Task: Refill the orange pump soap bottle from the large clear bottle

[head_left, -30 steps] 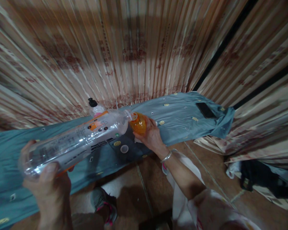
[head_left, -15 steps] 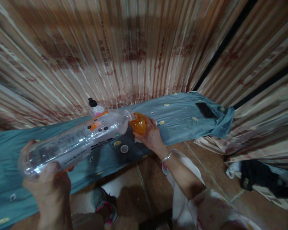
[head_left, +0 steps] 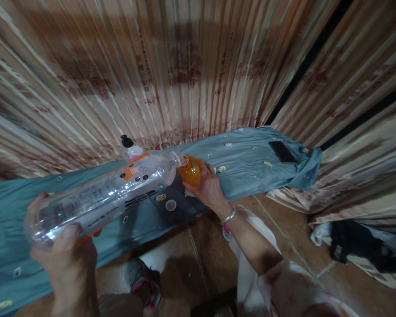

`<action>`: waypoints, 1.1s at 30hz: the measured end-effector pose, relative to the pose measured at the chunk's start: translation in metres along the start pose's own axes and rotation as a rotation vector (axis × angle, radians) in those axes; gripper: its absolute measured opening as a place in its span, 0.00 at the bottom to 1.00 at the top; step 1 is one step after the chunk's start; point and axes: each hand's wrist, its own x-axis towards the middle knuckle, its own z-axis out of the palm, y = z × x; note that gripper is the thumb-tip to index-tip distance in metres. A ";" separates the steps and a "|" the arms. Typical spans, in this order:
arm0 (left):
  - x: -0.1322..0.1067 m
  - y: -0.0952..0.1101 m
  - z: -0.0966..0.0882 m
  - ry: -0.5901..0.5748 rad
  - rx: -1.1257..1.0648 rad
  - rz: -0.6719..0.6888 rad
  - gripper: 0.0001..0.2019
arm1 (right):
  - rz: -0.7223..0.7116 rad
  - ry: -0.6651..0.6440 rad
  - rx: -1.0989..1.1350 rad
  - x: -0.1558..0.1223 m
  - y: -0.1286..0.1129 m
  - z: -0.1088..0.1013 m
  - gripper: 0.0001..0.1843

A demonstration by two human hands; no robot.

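My left hand (head_left: 66, 251) is closed round the base of a large clear plastic bottle (head_left: 102, 198) with an orange and white label. The bottle lies tilted in the air, its mouth toward the right. In my right hand (head_left: 206, 187) is a small orange see-through bottle (head_left: 192, 171), its open neck facing the large bottle's mouth. The two openings meet or nearly touch; I cannot tell which. Below them a small clear round cap (head_left: 170, 205) rests on the teal cloth (head_left: 240, 154). Behind the large bottle stands a pump bottle (head_left: 128, 143) with a black top, partly hidden.
A black phone (head_left: 282, 152) lies at the cloth's right end. Pleated patterned curtains (head_left: 198, 79) hang behind and to the right, with dark poles (head_left: 303, 66). On the tiled floor are my shoe (head_left: 141, 281) and, at right, a dark bundle (head_left: 366, 246).
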 end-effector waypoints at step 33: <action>-0.001 0.000 -0.003 0.013 0.126 -0.038 0.39 | 0.006 -0.044 -0.007 0.001 -0.004 -0.005 0.43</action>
